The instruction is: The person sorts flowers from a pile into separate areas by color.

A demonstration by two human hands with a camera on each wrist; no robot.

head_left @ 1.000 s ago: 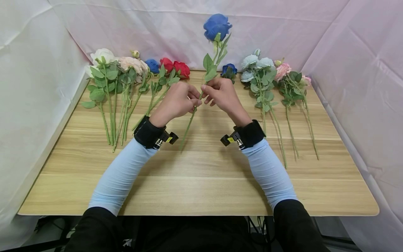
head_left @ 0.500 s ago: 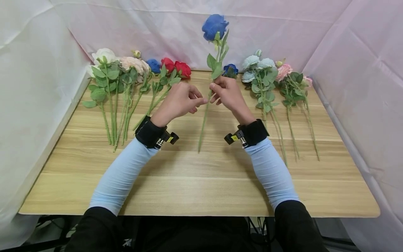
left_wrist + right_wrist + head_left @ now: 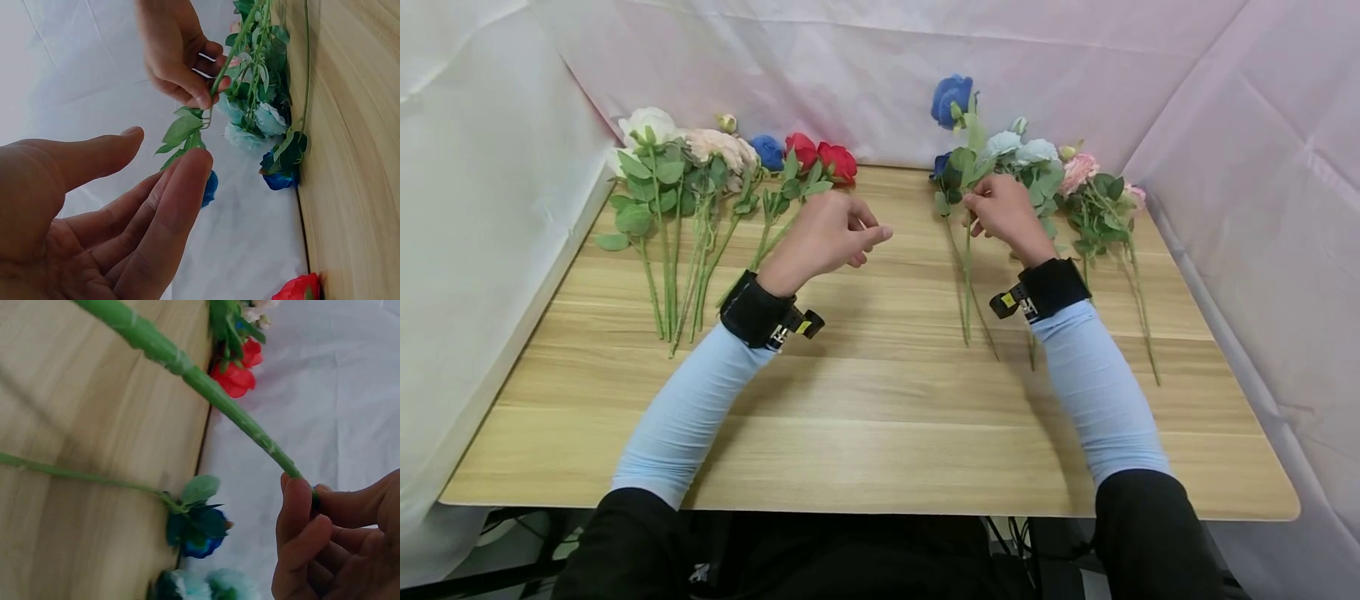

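Right wrist view: blue rose stem (image 3: 215, 395) between the right fingers (image 3: 295, 509).

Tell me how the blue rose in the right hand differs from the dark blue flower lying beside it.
The held rose is raised, its stem pinched by the right hand; the dark blue flower lies on the table.
The held rose's bloom is a lighter blue; the dark blue flower's is deeper.
In the head view, the held rose's bloom shows larger than the dark blue flower's.
Both have green stems and leaves.
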